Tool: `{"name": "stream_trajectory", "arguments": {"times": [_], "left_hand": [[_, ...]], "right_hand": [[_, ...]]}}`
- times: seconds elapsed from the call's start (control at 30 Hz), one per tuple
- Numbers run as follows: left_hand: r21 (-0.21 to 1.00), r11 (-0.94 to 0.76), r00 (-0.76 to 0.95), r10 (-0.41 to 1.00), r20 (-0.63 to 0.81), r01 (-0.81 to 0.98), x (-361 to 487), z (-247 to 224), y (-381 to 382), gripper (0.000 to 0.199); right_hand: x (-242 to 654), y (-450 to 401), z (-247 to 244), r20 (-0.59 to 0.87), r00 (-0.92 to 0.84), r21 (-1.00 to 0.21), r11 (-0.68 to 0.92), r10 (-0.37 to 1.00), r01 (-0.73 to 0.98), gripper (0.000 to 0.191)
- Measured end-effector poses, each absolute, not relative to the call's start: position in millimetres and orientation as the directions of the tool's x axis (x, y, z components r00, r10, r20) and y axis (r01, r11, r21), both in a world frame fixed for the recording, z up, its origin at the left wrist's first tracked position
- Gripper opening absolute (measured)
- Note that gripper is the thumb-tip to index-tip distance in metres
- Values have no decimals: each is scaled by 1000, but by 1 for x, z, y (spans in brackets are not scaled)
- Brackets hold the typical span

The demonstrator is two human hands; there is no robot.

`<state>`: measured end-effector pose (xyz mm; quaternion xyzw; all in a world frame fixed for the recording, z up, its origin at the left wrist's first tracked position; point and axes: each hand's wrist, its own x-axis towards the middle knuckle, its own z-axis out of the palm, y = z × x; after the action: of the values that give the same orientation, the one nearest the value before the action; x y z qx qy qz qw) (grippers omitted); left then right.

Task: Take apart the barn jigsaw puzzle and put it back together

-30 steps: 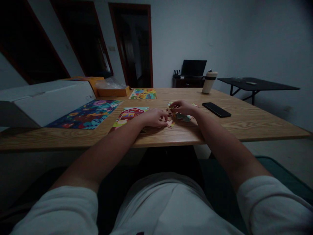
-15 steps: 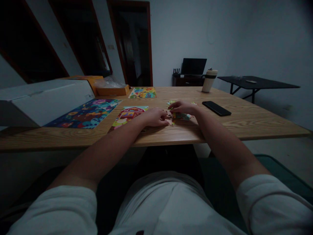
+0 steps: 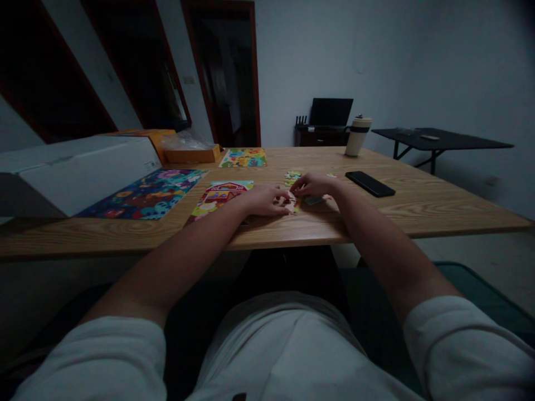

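Centrally, near the front edge of the wooden table (image 3: 422, 217), both hands, left (image 3: 267, 201) and right (image 3: 310, 184), have fingers curled at pinkish puzzle pieces (image 3: 291, 207); grip unclear. Black phone (image 3: 370, 184) lies right of them, toward the right edge.

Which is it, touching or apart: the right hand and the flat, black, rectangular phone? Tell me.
Apart. The head view shows bare wooden tabletop between the right hand and the black phone.
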<state>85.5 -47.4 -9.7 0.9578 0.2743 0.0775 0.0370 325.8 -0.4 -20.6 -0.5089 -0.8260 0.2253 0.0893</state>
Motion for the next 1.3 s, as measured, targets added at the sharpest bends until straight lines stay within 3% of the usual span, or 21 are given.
{"name": "stream_trajectory", "arguments": {"times": [0.2, 0.6, 0.77, 0.9, 1.0, 1.1, 1.17, 1.3], "left_hand": [[114, -819, 817, 572, 73, 563, 86, -9, -48, 48], [-9, -825, 823, 563, 77, 565, 86, -8, -48, 52], [-47, -800, 799, 591, 113, 599, 88, -8, -48, 53], [-18, -750, 748, 658, 87, 661, 87, -8, -48, 53], [-12, -774, 773, 631, 70, 633, 87, -8, -48, 52], [-14, -787, 787, 615, 42, 616, 87, -9, -46, 49], [-15, -777, 777, 628, 42, 629, 88, -10, -44, 49], [-28, -764, 764, 644, 42, 645, 89, -13, -40, 51]], "right_hand": [[325, 0, -22, -88, -483, -440, 401, 871, 804, 32], [324, 1, -25, -5, -440, -404, 400, 898, 822, 33], [345, 6, -16, 217, -166, -473, 252, 962, 844, 27], [369, 8, -8, 262, 30, -491, 106, 965, 865, 27], [383, 4, -6, 172, 8, -479, 77, 985, 874, 30], [387, -1, -6, -80, -108, -428, 63, 991, 901, 36], [385, -4, -5, -220, -175, -402, 74, 960, 912, 27], [382, -5, -7, -245, -216, -382, 111, 945, 918, 14]]}}
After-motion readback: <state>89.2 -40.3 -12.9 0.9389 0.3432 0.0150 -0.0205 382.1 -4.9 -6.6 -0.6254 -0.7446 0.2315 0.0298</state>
